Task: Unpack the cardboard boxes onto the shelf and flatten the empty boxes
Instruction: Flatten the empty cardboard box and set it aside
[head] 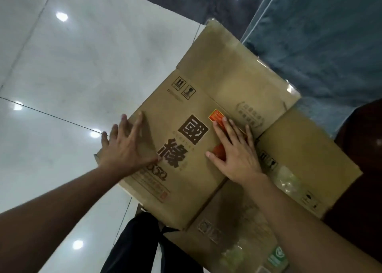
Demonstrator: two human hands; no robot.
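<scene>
Two hands, left hand (124, 148) and right hand (237, 155), press with straight, spread fingers on a flattened brown printed cardboard box (186, 128) lying atop another flattened brown box (306, 159) (gripping nothing). It probably handles light, stiff and slippery; best held by opposite edges.

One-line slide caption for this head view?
Both hands, left and right, press a flattened cardboard box onto another flat box.

The single head view looks steeply down, close over a flattened cardboard box (198, 132) on the floor (62, 86).
</scene>
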